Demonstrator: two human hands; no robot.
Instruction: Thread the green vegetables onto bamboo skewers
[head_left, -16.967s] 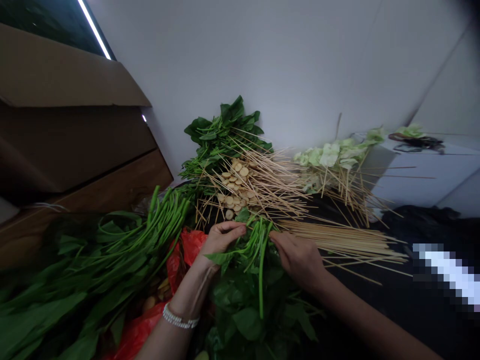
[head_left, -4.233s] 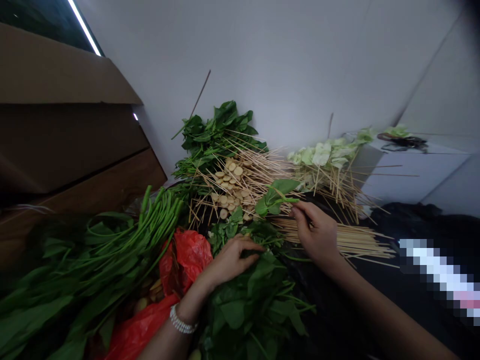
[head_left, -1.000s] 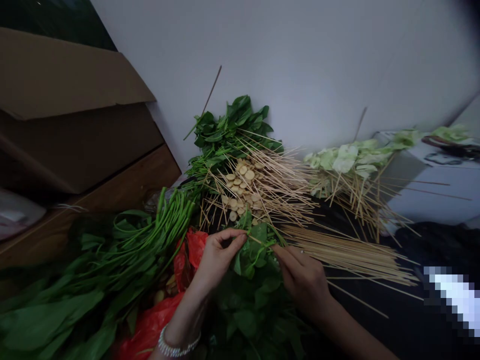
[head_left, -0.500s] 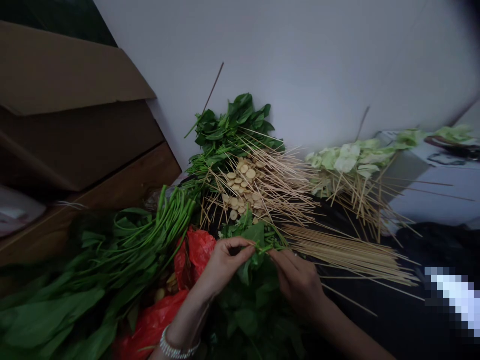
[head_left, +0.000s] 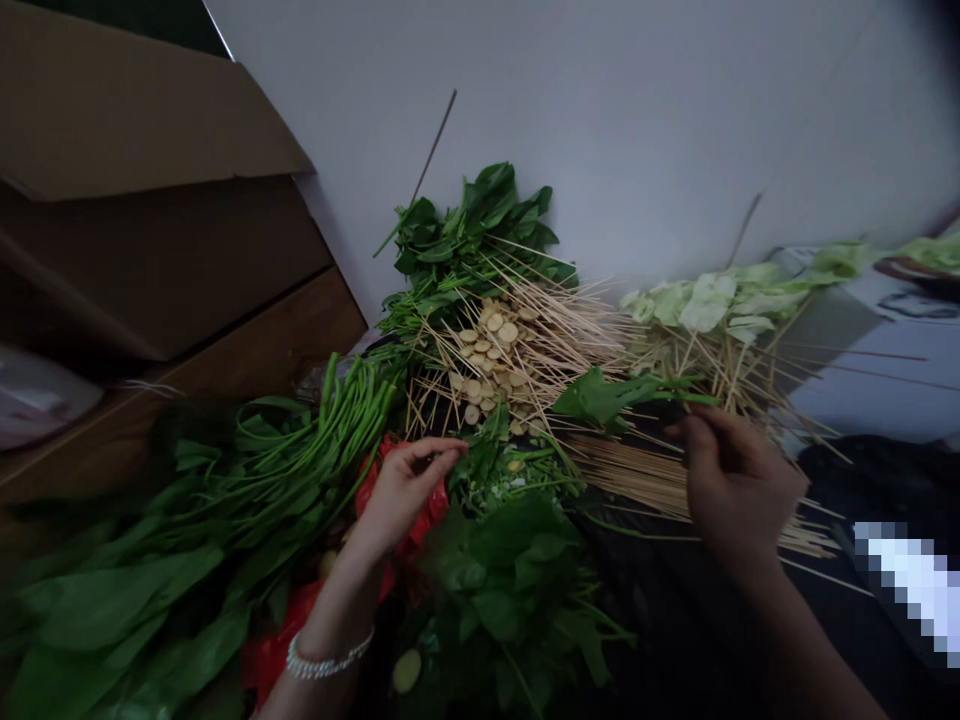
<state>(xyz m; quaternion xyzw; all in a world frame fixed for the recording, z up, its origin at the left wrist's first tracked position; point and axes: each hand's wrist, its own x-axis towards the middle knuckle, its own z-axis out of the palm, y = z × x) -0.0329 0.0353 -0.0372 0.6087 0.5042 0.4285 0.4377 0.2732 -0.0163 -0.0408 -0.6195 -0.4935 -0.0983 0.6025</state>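
Leaf bunch [head_left: 607,395] is up off the piles, right of centre, held by its stem end over the sticks; can't tell if a stick runs thru it. L to R: brown cardboard box [head_left: 150,130] far left, no print readable on it. Below it, long-stemmed greens [head_left: 330,430] lie in a bundle, cut ends toward the wall. Next comes a red plastic bag [head_left: 431,518], partly behind the left hand [head_left: 401,490], which hovers w/ fingers loosely curled, thumb & forefinger close but nothing seen btwn them; beaded bracelet [head_left: 326,660] on that wrist. Just right of it, a heap of loose dark leaves [head_left: 510,580], not on sticks. Behind, by the wall: a stack of skewered dark greens [head_left: 472,230], w/ skewered tan round slices [head_left: 491,365] lying in front of them. Centre-right: bare bamboo skewers [head_left: 637,475] in a flat pile. Right hand [head_left: 739,480] is above them, thumb & fingers pinched tight on the leaf bunch's stem. Back right, skewered pale cabbage pieces [head_left: 705,300]. Progress, judging by the piles: three kinds already stacked on sticks, but plenty of bare sticks, the loose heap & the whole long-stem bundle remain, so prob. well under way yet far from finished. No brand, label or writing legible anywhere.
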